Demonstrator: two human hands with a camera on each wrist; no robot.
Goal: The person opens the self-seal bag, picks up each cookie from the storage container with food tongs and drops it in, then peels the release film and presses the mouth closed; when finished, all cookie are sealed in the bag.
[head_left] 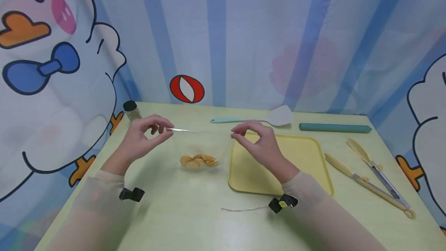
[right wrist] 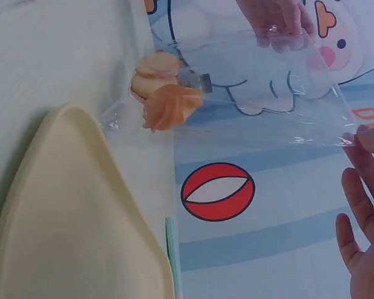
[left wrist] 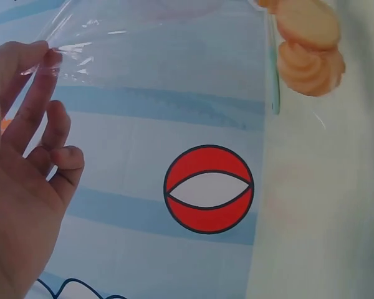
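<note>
Both hands hold a clear plastic bag (right wrist: 255,118) up by the two corners of its top edge, stretched between them. My left hand (head_left: 141,136) pinches one corner between thumb and fingertip; my right hand (head_left: 259,142) pinches the other the same way. Several golden-brown cookies (head_left: 198,161) lie gathered at the bottom of the bag. Seen from the left wrist, one cookie (left wrist: 311,68) has a swirled top. The bag itself is nearly invisible in the head view, apart from a shiny strip beside the left fingertips.
A yellow tray (head_left: 240,183) lies under the right forearm. Behind it are a spatula (head_left: 280,116) with a pale blade and a green rod (head_left: 334,128). Tongs (head_left: 379,189) rest at the right, a black-lidded jar (head_left: 131,108) stands back left, and a thin twist tie (head_left: 242,209) lies in front.
</note>
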